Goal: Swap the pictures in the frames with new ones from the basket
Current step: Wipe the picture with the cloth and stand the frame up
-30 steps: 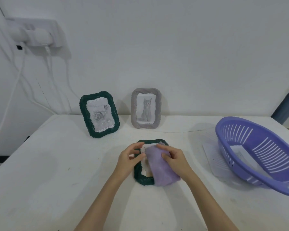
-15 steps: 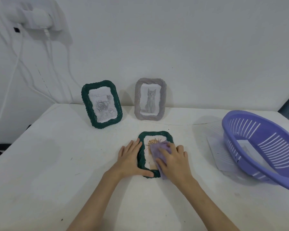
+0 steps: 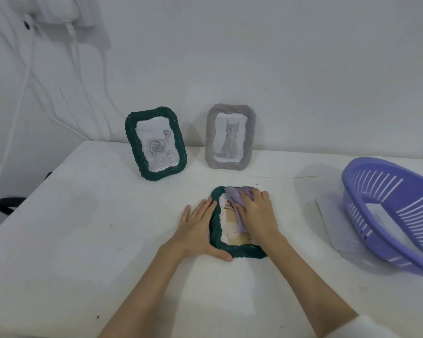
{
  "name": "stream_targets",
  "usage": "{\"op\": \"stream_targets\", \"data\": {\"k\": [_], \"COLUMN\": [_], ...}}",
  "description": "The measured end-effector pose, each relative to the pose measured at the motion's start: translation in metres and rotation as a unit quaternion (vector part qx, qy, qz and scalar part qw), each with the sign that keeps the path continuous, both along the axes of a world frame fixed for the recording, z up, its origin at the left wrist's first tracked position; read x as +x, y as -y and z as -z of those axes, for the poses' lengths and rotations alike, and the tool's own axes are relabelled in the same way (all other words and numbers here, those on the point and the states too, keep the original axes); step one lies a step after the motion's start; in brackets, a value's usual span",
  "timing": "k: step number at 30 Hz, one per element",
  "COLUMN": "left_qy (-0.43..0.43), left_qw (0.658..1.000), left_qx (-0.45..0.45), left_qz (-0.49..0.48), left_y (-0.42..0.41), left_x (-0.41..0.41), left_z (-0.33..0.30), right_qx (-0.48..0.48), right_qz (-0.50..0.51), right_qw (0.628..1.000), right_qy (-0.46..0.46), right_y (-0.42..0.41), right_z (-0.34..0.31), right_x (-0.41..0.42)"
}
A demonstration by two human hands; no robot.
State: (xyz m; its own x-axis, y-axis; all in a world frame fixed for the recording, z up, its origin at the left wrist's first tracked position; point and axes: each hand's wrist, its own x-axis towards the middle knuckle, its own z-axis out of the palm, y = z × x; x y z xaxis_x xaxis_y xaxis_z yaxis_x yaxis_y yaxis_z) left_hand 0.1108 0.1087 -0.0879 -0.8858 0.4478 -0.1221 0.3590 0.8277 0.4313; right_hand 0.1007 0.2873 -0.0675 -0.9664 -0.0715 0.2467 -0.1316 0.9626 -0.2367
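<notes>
Since earlier, right hand [image 3: 258, 214] slid cloth [image 3: 236, 201] up the flat frame [image 3: 215, 230] — fingers clutching it; left hand [image 3: 198, 228] flat, steadying; swapping seemingly near done.

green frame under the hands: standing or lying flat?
Lying flat. The green frame rests face up on the table, left hand steadying its edge, right hand pressing a purple cloth onto it.

Basket [image 3: 401, 215] cut off at right edge

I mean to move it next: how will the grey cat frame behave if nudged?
The grey cat frame stands tilted back by the wall, so it probably tips easily. It looks small, likely light and stiff.
</notes>
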Motion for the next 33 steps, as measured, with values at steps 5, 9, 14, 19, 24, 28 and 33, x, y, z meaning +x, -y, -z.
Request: {"op": "stream_targets", "data": {"k": [5,9,14,19,24,28,33], "left_qy": [-0.026,-0.040,-0.045,-0.041,-0.025,-0.022,-0.023], "left_qw": [1.000,0.999,0.999,0.999,1.000,1.000,0.999], "left_qx": [0.009,0.014,0.006,-0.007,-0.006,0.011,0.027], "left_qz": [-0.014,-0.018,-0.024,-0.018,-0.016,-0.019,-0.027], "left_y": [-0.003,-0.003,-0.002,-0.002,0.000,0.001,0.004], "left_x": [0.001,0.002,0.003,0.004,0.003,0.003,0.002], "left_z": [0.002,0.002,0.001,-0.002,-0.004,-0.005,-0.003], "right_qx": [-0.041,-0.039,-0.014,0.009,0.022,0.065,0.047], "right_qz": [-0.105,-0.168,-0.206,-0.203,-0.136,-0.053,-0.054], "right_qw": [0.993,0.984,0.976,0.977,0.989,0.996,0.997], "right_qy": [0.027,0.043,0.063,0.061,0.055,0.042,0.032], "right_y": [-0.002,-0.002,-0.007,-0.022,-0.039,-0.039,-0.011], "right_z": [-0.002,-0.006,-0.011,-0.009,-0.004,0.000,0.000], "right_x": [-0.003,0.017,0.044,0.065,0.060,0.026,-0.027]}}
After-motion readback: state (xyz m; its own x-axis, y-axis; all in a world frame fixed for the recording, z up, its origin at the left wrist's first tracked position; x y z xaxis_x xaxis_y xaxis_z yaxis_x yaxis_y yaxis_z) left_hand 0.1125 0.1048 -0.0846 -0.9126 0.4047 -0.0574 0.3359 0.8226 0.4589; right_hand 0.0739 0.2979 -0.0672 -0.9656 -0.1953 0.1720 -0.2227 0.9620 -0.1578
